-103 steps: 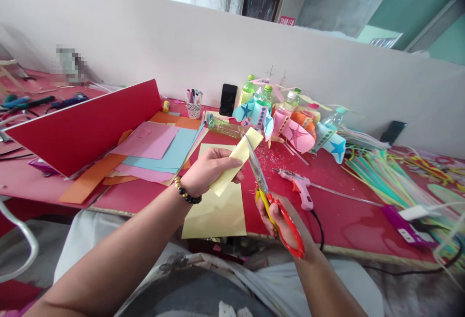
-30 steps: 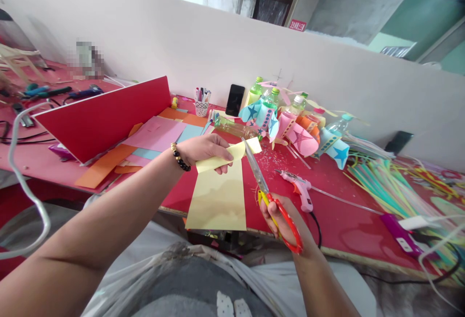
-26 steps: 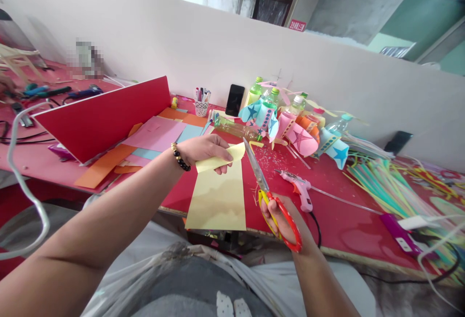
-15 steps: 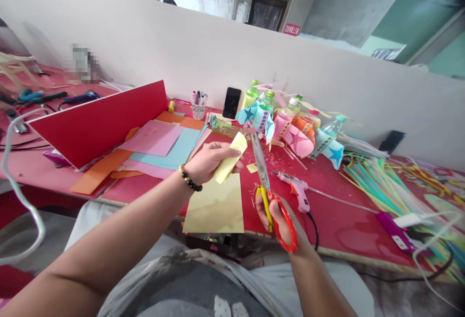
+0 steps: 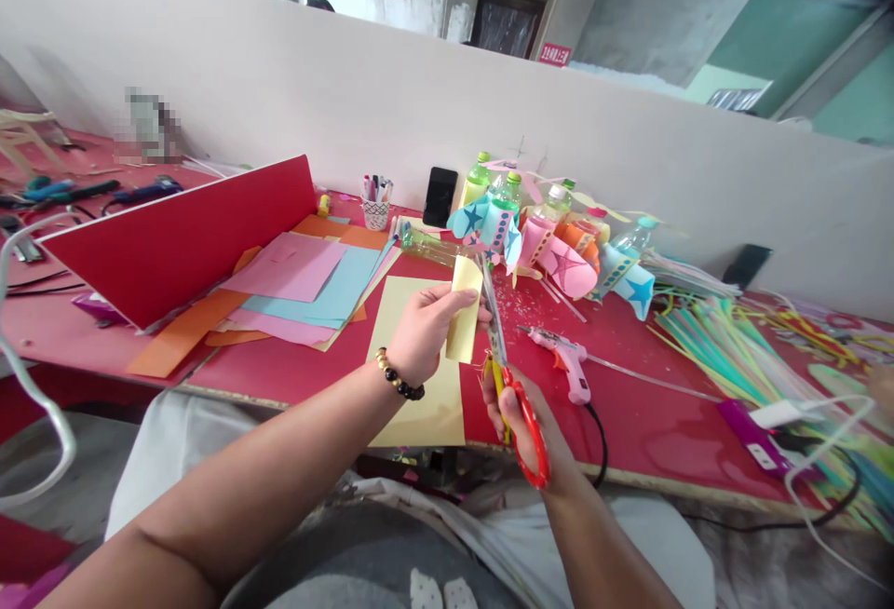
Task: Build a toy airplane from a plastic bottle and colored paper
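Note:
My left hand (image 5: 427, 328) pinches a folded strip of yellow paper (image 5: 464, 320), holding it upright above the table. In my right hand (image 5: 521, 412) is a pair of scissors (image 5: 529, 441) with one red and one yellow handle loop. The blades point up and away from me, beside the right edge of the folded strip; whether they touch it I cannot tell. Beneath my left hand lies a larger yellow sheet (image 5: 426, 413), partly covered by hand and wrist. A clear green plastic bottle (image 5: 429, 244) rests on its side just beyond.
Decorated bottle planes (image 5: 559, 236) stand at the back, with a phone (image 5: 440, 196) and a pen cup (image 5: 375, 210) to their left. Coloured paper (image 5: 293, 264) lies by a red board (image 5: 188, 246). On the right are a pink glue gun (image 5: 569, 362), pipe cleaners (image 5: 726, 348) and a purple power strip (image 5: 761, 441).
My left hand has moved right with the yellow strip, which is now more upright and close to the scissors. The scissors have shifted slightly left.

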A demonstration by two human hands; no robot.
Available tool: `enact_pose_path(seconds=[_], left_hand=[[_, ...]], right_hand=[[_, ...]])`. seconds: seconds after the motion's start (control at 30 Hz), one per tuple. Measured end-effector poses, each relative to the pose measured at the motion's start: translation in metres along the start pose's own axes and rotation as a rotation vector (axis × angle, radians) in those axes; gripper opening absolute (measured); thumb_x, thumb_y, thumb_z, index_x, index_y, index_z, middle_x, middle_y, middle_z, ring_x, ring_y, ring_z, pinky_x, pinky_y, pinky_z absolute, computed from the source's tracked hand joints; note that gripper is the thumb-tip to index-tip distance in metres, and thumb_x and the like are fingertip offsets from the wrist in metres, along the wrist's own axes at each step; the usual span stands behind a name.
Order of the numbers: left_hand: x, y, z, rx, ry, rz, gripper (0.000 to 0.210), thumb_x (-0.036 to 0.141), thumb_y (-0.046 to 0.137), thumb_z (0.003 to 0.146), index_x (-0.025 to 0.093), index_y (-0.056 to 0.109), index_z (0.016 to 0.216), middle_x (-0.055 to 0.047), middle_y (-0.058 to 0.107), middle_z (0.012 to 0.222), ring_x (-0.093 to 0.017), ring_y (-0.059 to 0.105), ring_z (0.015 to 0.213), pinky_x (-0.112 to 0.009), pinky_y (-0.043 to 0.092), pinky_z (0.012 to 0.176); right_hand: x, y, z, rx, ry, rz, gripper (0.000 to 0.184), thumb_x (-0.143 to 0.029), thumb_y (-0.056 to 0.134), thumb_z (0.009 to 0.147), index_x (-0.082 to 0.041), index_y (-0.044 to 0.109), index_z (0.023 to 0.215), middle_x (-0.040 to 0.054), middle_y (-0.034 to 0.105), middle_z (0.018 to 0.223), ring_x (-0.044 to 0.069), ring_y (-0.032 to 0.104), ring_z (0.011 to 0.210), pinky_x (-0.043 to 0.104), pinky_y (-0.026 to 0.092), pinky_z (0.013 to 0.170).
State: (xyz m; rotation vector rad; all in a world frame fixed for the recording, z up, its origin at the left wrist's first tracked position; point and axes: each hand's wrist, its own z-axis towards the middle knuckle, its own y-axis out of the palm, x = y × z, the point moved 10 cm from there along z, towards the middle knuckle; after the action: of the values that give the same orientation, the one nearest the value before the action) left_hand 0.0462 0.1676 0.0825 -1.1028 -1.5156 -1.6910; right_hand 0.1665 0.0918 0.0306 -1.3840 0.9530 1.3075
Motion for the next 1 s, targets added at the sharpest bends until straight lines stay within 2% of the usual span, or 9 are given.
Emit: enact_pose_path(seconds=[0.37,0.57,1.0], left_hand=[[-0.0002,0.0022,-0.0023,0.01,0.022,-0.025,0.023,0.034,0.072,0.072,0.013,0.067,0.079,-0.007,0.071,0.067,-0.018,0.068,0.064,-0.028,0.053,0.062],[-0.002,0.0042,-0.002,-0.001,0.019,-0.021,0.021,0.033,0.071,0.072,0.014,0.067,0.078,-0.006,0.071,0.066,-0.017,0.067,0.062,-0.027,0.053,0.061],[-0.0016,0.0082,-0.003,-0.037,0.007,-0.07,0.017,0.028,0.07,0.075,0.012,0.068,0.083,-0.007,0.072,0.071,-0.016,0.066,0.063,-0.025,0.051,0.059]], right_hand=[[-0.0097,-0.0063,-0.0001,0.098,-0.032,-0.128,0.05,-0.069,0.049,0.084,-0.021,0.041,0.076,-0.0032,0.041,0.065,0.011,0.039,0.054,0.025,0.032,0.05],[-0.0081,-0.0077,0.0003,0.11,-0.034,-0.138,0.049,-0.07,0.048,0.084,-0.021,0.043,0.076,-0.0035,0.04,0.06,0.011,0.036,0.051,0.025,0.028,0.046],[-0.0062,-0.0073,-0.0002,0.121,0.016,-0.086,0.046,-0.068,0.049,0.084,-0.021,0.049,0.082,-0.0031,0.039,0.057,0.013,0.036,0.051,0.025,0.028,0.043]])
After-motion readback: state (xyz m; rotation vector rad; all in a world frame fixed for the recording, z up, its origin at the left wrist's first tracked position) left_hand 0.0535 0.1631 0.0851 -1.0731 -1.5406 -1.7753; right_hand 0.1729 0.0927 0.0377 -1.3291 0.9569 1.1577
